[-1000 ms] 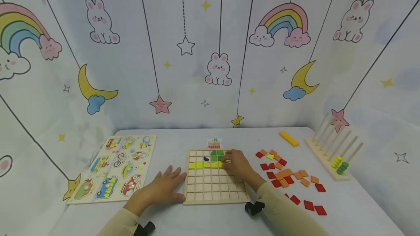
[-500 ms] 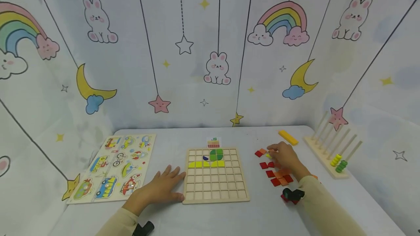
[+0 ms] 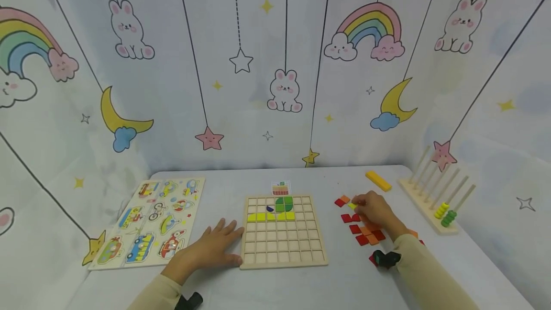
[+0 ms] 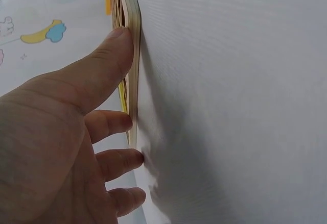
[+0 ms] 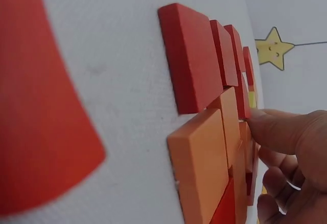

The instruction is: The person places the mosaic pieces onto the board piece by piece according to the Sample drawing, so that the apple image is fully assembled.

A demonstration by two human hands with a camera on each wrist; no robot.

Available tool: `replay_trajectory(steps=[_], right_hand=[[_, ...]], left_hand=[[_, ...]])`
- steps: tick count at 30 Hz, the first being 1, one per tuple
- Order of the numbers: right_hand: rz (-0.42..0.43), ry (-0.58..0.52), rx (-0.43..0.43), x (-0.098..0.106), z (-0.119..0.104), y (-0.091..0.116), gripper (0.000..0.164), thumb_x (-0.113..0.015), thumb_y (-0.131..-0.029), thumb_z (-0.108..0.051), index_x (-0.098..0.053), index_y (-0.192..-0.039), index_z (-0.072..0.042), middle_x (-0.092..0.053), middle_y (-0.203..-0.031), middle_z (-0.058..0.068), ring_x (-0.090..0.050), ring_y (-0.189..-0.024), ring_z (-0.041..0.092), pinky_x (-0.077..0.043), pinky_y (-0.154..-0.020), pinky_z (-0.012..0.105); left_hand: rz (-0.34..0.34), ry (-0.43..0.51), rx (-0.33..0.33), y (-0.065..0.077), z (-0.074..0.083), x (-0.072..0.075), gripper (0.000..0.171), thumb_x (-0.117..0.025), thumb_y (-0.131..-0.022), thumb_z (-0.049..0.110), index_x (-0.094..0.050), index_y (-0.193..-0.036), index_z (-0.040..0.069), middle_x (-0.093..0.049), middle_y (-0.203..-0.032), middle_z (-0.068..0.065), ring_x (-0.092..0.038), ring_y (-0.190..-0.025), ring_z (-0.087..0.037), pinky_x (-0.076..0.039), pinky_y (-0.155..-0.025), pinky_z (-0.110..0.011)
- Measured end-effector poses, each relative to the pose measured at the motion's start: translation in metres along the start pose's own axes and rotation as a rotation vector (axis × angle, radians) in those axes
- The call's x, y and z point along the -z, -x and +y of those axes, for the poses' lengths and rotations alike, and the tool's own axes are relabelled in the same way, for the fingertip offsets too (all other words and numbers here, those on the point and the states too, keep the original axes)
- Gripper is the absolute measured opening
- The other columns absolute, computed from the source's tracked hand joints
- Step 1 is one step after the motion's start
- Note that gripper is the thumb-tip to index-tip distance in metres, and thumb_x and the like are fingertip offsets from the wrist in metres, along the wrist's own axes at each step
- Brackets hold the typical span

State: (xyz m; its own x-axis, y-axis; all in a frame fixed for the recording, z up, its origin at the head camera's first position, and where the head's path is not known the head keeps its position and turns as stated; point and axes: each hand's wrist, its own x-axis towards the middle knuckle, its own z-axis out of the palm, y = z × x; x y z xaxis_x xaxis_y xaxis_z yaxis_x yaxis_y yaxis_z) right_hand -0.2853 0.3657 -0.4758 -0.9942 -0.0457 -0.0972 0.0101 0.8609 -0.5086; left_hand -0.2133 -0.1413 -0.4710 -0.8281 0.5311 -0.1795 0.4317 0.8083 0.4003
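My left hand (image 3: 215, 244) lies with spread fingers at the left edge of a wooden grid board (image 3: 284, 243). In the left wrist view the thumb (image 4: 110, 55) rests against the board's rim. On the board are a row of yellow tiles (image 3: 258, 216), green pieces (image 3: 284, 204) and a small dark blue piece (image 3: 269, 208). Among loose red and orange tiles on the right, my right hand (image 3: 376, 209) pinches a small yellow tile (image 3: 352, 206) at its edge. Its curled fingers partly hide the tiles beneath. Red tiles (image 5: 194, 60) and an orange tile (image 5: 202, 157) lie beside it.
A small picture card (image 3: 281, 187) lies behind the board. A vehicle puzzle board (image 3: 148, 224) is at the left. At the right stand a peg rack (image 3: 430, 209) with green and yellow beads and, farther back, a yellow bar (image 3: 378, 181).
My right hand has gone from the board's green pieces rightward to the loose tiles, where it stays over the yellow one. The left hand has kept its place by the board.
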Motion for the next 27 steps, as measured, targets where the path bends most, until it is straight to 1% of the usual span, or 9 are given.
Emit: replay_trajectory(steps=[5, 9, 12, 16, 18, 19, 23, 25, 27], right_hand=[[0.009, -0.033, 0.004, -0.0027, 0.0022, 0.0002, 0.039, -0.073, -0.094, -0.019, -0.067, -0.129, -0.001, -0.068, -0.122, 0.017, -0.058, -0.110, 0.033, -0.051, -0.102, 0.056], [0.027, -0.059, -0.008, -0.0047, 0.0041, 0.0003, 0.043, -0.074, -0.094, -0.026, -0.067, -0.127, 0.001, -0.065, -0.122, 0.018, -0.058, -0.108, 0.033, -0.052, -0.099, 0.055], [0.044, -0.098, -0.038, -0.0058, 0.0059, 0.0010, 0.042, -0.073, -0.095, -0.031, -0.068, -0.122, 0.000, -0.062, -0.120, 0.017, -0.057, -0.105, 0.031, -0.055, -0.092, 0.048], [0.077, -0.140, -0.060, -0.0069, 0.0074, 0.0029, 0.037, -0.067, -0.098, -0.030, -0.068, -0.119, -0.001, -0.063, -0.114, 0.014, -0.057, -0.099, 0.028, -0.055, -0.081, 0.036], [0.090, -0.149, -0.053, -0.0071, 0.0074, 0.0034, 0.035, -0.066, -0.099, -0.028, -0.069, -0.120, -0.001, -0.064, -0.112, 0.014, -0.057, -0.098, 0.027, -0.054, -0.080, 0.035], [0.095, -0.148, -0.046, -0.0073, 0.0072, 0.0036, 0.034, -0.065, -0.099, -0.027, -0.069, -0.120, -0.001, -0.064, -0.112, 0.014, -0.057, -0.098, 0.028, -0.055, -0.081, 0.037], [0.093, -0.150, -0.002, -0.0085, 0.0052, 0.0037, 0.038, -0.068, -0.099, -0.029, -0.068, -0.127, -0.003, -0.064, -0.119, 0.015, -0.058, -0.104, 0.028, -0.056, -0.089, 0.042], [0.093, -0.178, -0.001, -0.0082, 0.0035, 0.0043, 0.044, -0.068, -0.099, -0.031, -0.065, -0.133, -0.004, -0.064, -0.121, 0.016, -0.058, -0.103, 0.029, -0.057, -0.085, 0.040], [0.092, -0.256, -0.025, -0.0068, 0.0015, 0.0059, 0.051, -0.067, -0.100, -0.034, -0.058, -0.141, -0.005, -0.062, -0.124, 0.018, -0.057, -0.103, 0.029, -0.058, -0.077, 0.035]], left_hand=[[0.001, 0.003, 0.000, -0.0005, 0.0003, -0.0005, 0.085, -0.070, -0.087, 0.061, -0.046, -0.154, 0.014, -0.036, -0.162, -0.019, -0.020, -0.151, -0.051, -0.021, -0.115, -0.076], [0.008, 0.001, -0.003, 0.0009, 0.0018, 0.0003, 0.085, -0.071, -0.086, 0.060, -0.047, -0.153, 0.013, -0.036, -0.162, -0.019, -0.021, -0.151, -0.051, -0.022, -0.114, -0.076], [0.014, 0.000, -0.008, 0.0014, 0.0024, 0.0008, 0.085, -0.071, -0.086, 0.059, -0.047, -0.153, 0.012, -0.037, -0.161, -0.020, -0.021, -0.150, -0.051, -0.022, -0.114, -0.076], [0.008, 0.013, -0.015, 0.0002, 0.0012, -0.0006, 0.085, -0.071, -0.087, 0.059, -0.047, -0.153, 0.013, -0.036, -0.162, -0.019, -0.020, -0.151, -0.051, -0.021, -0.115, -0.076], [0.003, 0.018, -0.013, -0.0005, 0.0006, -0.0016, 0.084, -0.071, -0.087, 0.059, -0.047, -0.153, 0.013, -0.036, -0.162, -0.018, -0.020, -0.151, -0.051, -0.021, -0.115, -0.076], [0.002, 0.019, -0.012, -0.0007, 0.0006, -0.0018, 0.084, -0.071, -0.087, 0.059, -0.047, -0.153, 0.013, -0.036, -0.162, -0.018, -0.020, -0.151, -0.051, -0.021, -0.115, -0.075], [-0.003, 0.006, 0.001, -0.0010, 0.0010, -0.0019, 0.085, -0.070, -0.087, 0.060, -0.047, -0.153, 0.014, -0.036, -0.162, -0.017, -0.020, -0.152, -0.050, -0.022, -0.116, -0.074], [-0.003, 0.002, 0.005, -0.0011, 0.0015, -0.0016, 0.085, -0.070, -0.087, 0.061, -0.047, -0.153, 0.014, -0.036, -0.162, -0.017, -0.020, -0.152, -0.049, -0.022, -0.116, -0.074], [-0.004, 0.007, 0.005, -0.0011, 0.0020, -0.0010, 0.085, -0.070, -0.087, 0.061, -0.047, -0.153, 0.014, -0.036, -0.162, -0.017, -0.020, -0.152, -0.049, -0.022, -0.116, -0.074]])
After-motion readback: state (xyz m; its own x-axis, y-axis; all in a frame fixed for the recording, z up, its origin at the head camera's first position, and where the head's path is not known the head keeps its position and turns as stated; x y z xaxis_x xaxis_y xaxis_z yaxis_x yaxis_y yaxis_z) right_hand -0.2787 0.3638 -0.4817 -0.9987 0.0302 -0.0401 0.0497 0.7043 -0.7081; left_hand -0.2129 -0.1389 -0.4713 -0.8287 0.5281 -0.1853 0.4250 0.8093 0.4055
